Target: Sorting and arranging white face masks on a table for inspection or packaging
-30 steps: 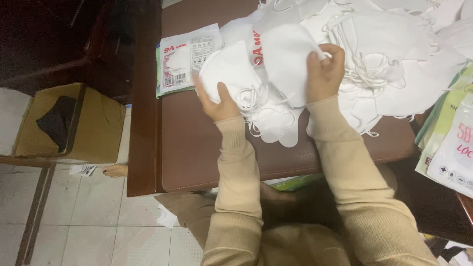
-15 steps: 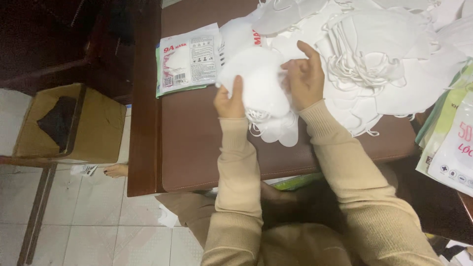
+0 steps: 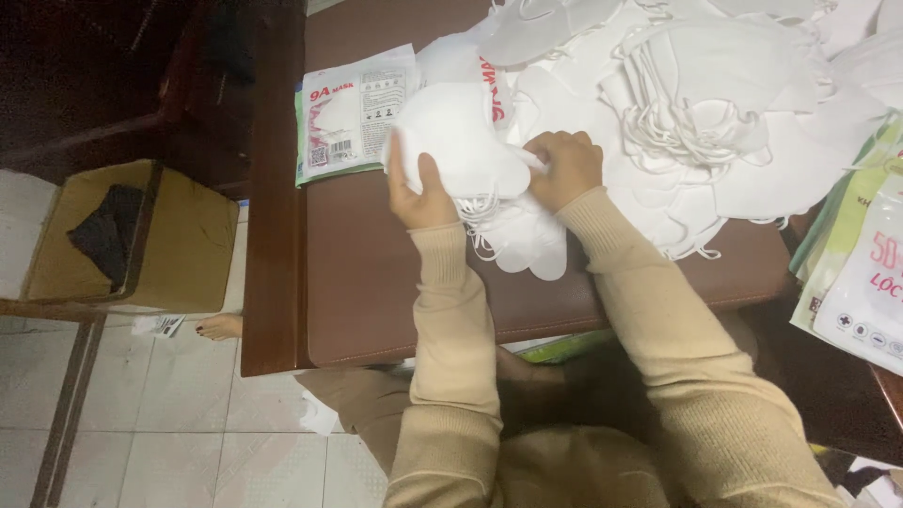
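Hands meet over the brown table (image 3: 376, 273): the left hand (image 3: 420, 188) holds a grip on a soft white folded face mask (image 3: 458, 141), the right hand (image 3: 564, 167) pinches its edge. A loose mask heap (image 3: 715, 103) lies beyond. A floor-standing cardboard box (image 3: 179, 235) contains dark cloth (image 3: 105, 230).

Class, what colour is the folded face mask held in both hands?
White, plain; the folded fabric face mask shows best in the head view.
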